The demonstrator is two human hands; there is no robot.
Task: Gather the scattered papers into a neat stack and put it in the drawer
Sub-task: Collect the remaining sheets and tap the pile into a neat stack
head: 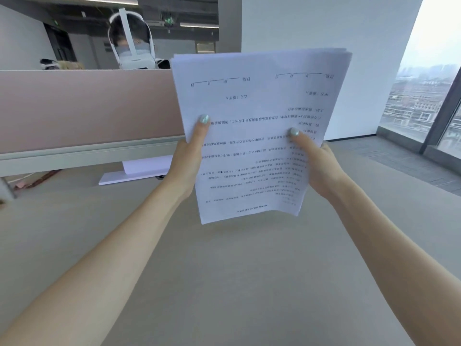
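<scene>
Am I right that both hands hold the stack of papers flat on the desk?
Not flat on the desk. The head view shows the left hand and right hand holding the stack of papers upright, lifted above the desk.

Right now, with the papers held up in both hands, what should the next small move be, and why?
Probably tap the paper stack on the desk to square it. The left hand and right hand hold it upright above the surface, and its top right corner shows fanned, uneven sheet edges. No drawer is in view yet.
</scene>
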